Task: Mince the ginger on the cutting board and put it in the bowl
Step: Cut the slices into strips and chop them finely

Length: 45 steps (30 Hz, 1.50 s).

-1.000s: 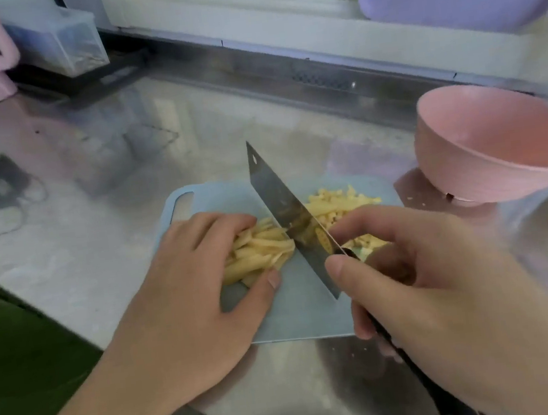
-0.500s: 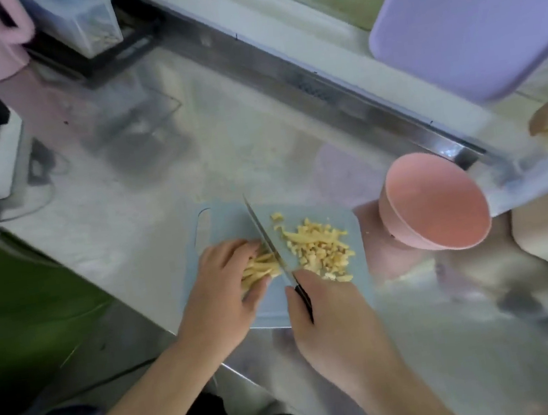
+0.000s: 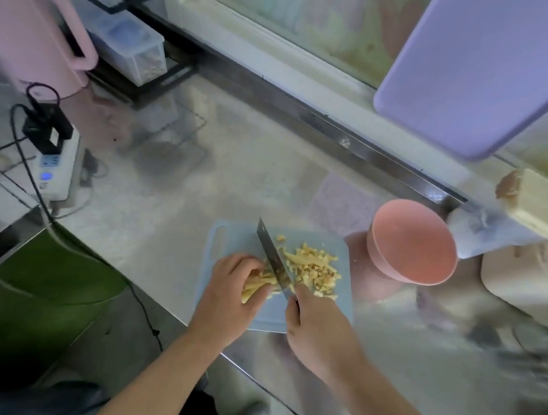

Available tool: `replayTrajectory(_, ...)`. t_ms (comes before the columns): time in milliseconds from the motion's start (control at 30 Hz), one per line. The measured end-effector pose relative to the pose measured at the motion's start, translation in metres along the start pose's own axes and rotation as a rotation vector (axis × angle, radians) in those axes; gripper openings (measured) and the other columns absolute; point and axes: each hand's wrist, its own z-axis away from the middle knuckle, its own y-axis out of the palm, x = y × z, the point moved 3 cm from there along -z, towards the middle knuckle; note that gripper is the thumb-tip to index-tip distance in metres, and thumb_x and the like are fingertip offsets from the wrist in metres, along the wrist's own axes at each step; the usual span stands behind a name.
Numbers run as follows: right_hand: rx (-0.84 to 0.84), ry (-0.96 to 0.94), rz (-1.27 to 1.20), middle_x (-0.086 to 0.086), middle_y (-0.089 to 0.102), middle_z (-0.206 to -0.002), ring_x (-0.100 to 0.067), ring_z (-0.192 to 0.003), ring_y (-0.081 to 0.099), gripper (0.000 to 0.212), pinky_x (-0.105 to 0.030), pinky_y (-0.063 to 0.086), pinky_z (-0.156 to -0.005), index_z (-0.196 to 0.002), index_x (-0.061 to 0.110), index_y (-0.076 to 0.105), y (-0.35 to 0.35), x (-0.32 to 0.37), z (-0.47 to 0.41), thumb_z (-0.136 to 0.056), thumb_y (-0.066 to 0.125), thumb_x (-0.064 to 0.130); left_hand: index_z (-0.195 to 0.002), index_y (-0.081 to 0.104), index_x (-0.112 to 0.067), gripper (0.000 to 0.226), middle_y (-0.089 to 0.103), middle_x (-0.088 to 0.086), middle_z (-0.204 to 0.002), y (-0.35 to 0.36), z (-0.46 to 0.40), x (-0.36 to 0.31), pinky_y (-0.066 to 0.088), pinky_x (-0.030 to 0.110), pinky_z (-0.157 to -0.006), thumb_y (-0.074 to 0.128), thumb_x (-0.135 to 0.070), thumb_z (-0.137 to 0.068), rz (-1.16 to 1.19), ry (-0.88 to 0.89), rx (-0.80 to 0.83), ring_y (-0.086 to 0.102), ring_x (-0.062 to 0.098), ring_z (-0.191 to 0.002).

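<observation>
Since half a second ago the view is taking in more of the counter (image 3: 234, 177), so the board (image 3: 313, 313) and hands are showing smaller and nearer the bottom edge, while the work itself is looking the same. The knife (image 3: 273, 259) is still standing edge-down on the board, between the uncut ginger strips (image 3: 257, 283) on its left and the minced ginger (image 3: 314, 268) heaped on its right. The left hand (image 3: 232, 302) is still lying over the strips, fingers curled and pressing them down against the blade's left face. The right hand (image 3: 319, 332) is staying closed around the knife handle at the board's near edge. A few more chopped bits are lying at the far end of the minced pile than before. The bowl (image 3: 411, 242) is sitting just right of the board, not touching it, tilted toward the camera; its pink inside is showing no ginger. All the ginger is on the board. Far left, a clear lidded box (image 3: 132, 48) on a black rack is holding something pale that is too blurred to name, beside a pink jug (image 3: 35, 43). A power strip (image 3: 57, 165) with a black plug in it is lying at the left. A lilac board (image 3: 480, 44) is leaning at the far right, above a tan block (image 3: 531, 206).
</observation>
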Motion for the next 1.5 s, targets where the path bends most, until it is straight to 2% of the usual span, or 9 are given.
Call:
replayTrajectory(233,0.051,0.016,-0.067,0.005,0.045,-0.063,-0.016,-0.058,0.042,0.015,-0.033,0.026,-0.048,-0.092,0.027,0.038,-0.003,-0.004,-0.003,-0.107,0.039,0.024,-0.099,0.064,-0.028,0.012,0.060,-0.020,-0.100,0.002,-0.017,0.001,0.037,0.016,-0.086,0.072,-0.022,-0.093,0.066,-0.105,-0.031,0.047,0.003,-0.105)
replayTrajectory(333,0.057,0.047,-0.082,0.002,0.045,-0.061,-0.016,-0.054,0.042,0.027,-0.032,0.026,-0.045,-0.080,0.028,0.033,-0.003,-0.006,-0.004,-0.106,0.040,0.023,-0.105,0.065,-0.031,0.012,0.060,-0.022,-0.115,-0.001,-0.015,0.002,0.036,0.011,-0.093,0.072,-0.029,-0.095,0.077,-0.109,-0.008,0.045,-0.002,-0.117)
replayTrajectory(433,0.069,0.084,-0.107,0.001,0.042,-0.059,-0.018,-0.051,0.037,0.034,-0.031,0.024,-0.046,-0.074,0.027,0.028,-0.008,-0.005,-0.004,-0.105,0.040,0.021,-0.118,0.061,-0.034,0.030,0.044,-0.031,-0.139,-0.007,-0.006,0.000,0.030,0.003,-0.097,0.075,-0.039,-0.091,0.060,-0.095,0.058,0.034,-0.011,-0.131)
replayTrajectory(600,0.083,0.080,-0.130,0.000,0.042,-0.059,-0.018,-0.052,0.038,0.034,-0.031,0.025,-0.047,-0.074,0.026,0.029,-0.009,-0.005,-0.009,-0.105,0.042,0.023,-0.140,0.048,-0.038,0.064,0.026,-0.028,-0.153,-0.012,0.002,0.002,0.028,0.010,-0.104,0.080,-0.040,-0.085,-0.064,-0.025,0.175,0.024,-0.007,-0.141)
replayTrajectory(767,0.072,0.063,-0.152,0.000,0.043,-0.059,-0.018,-0.053,0.041,0.031,-0.032,0.028,-0.048,-0.078,0.028,0.031,-0.003,-0.006,-0.007,-0.106,0.042,0.025,-0.140,0.051,-0.035,0.049,0.037,-0.029,-0.143,-0.010,0.004,0.004,0.034,0.006,-0.096,0.072,-0.034,-0.096,-0.044,-0.008,0.120,0.034,-0.010,-0.132)
replayTrajectory(1100,0.044,0.086,-0.213,-0.005,0.050,-0.062,-0.023,-0.056,0.045,0.027,-0.036,0.032,-0.053,-0.080,0.024,0.036,-0.002,-0.018,-0.004,-0.106,0.043,0.027,-0.139,0.054,-0.032,0.054,0.040,-0.027,-0.143,-0.006,-0.002,0.006,0.028,0.003,-0.106,0.077,-0.039,-0.091,0.007,-0.003,0.118,0.035,-0.009,-0.136)
replayTrajectory(1167,0.049,0.055,-0.207,-0.005,0.051,-0.063,-0.022,-0.057,0.047,0.024,-0.035,0.033,-0.053,-0.082,0.026,0.038,0.000,-0.018,-0.001,-0.106,0.043,0.028,-0.136,0.056,-0.031,0.050,0.042,-0.026,-0.142,-0.005,0.001,0.007,0.032,0.005,-0.106,0.077,-0.038,-0.091,0.003,-0.006,0.085,0.037,-0.008,-0.135)
replayTrajectory(1333,0.061,0.056,-0.227,-0.004,0.052,-0.062,-0.023,-0.058,0.049,0.020,-0.033,0.032,-0.052,-0.088,0.022,0.045,0.006,-0.020,0.002,-0.106,0.043,0.030,-0.133,0.058,-0.025,0.040,0.046,-0.019,-0.139,0.004,0.003,0.009,0.043,0.029,-0.111,0.071,-0.033,-0.096,0.029,-0.025,0.018,0.042,0.002,-0.134)
replayTrajectory(1500,0.070,0.073,-0.252,-0.005,0.052,-0.061,-0.019,-0.062,0.053,0.024,-0.031,0.035,-0.051,-0.083,0.027,0.041,0.005,-0.016,0.000,-0.106,0.044,0.028,-0.135,0.049,-0.026,0.057,0.039,-0.018,-0.140,0.016,0.004,0.004,0.028,0.022,-0.116,0.075,-0.047,-0.090,-0.032,-0.044,0.032,0.034,0.003,-0.137)
